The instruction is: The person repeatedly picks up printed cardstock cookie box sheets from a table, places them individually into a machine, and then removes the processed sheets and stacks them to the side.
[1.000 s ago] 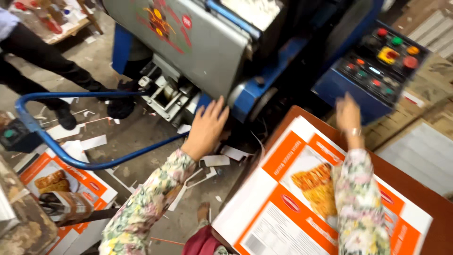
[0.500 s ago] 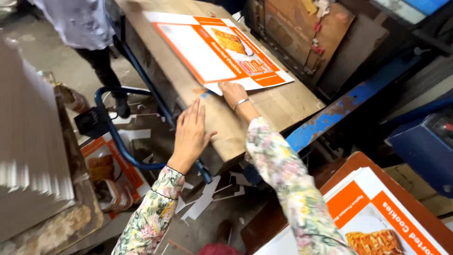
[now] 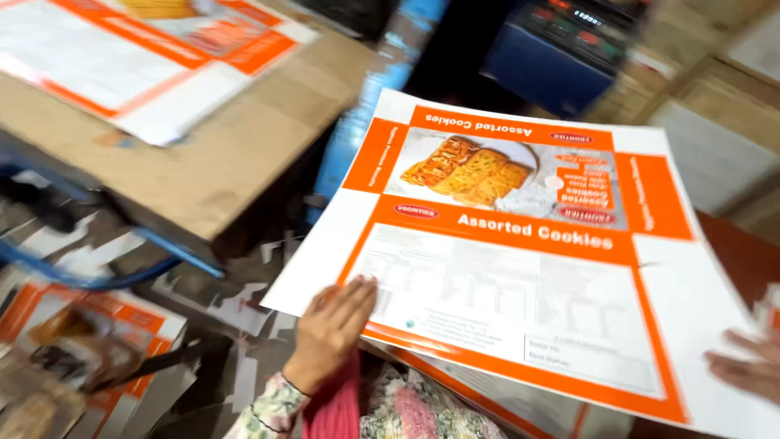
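A large flat printed carton sheet (image 3: 520, 268), white and orange with a picture of biscuits, lies across a stack of like sheets in front of me. My left hand (image 3: 331, 332) rests flat on its near left corner, thumb under the edge. My right hand (image 3: 746, 366), blurred at the right edge of view, touches the sheet's right side; its grip on the sheet is unclear. Both sleeves are floral.
A brown wooden platform (image 3: 211, 162) at upper left carries another orange and white sheet (image 3: 146, 57). A blue control box (image 3: 569, 57) stands beyond. Paper offcuts (image 3: 244, 309) and printed sheets (image 3: 89, 341) litter the floor at left, beside blue tubing (image 3: 162, 244).
My view has swung from the wooden platform back to the stack. Both hands have left the sheet on the platform and now lie on the top sheet of the stack.
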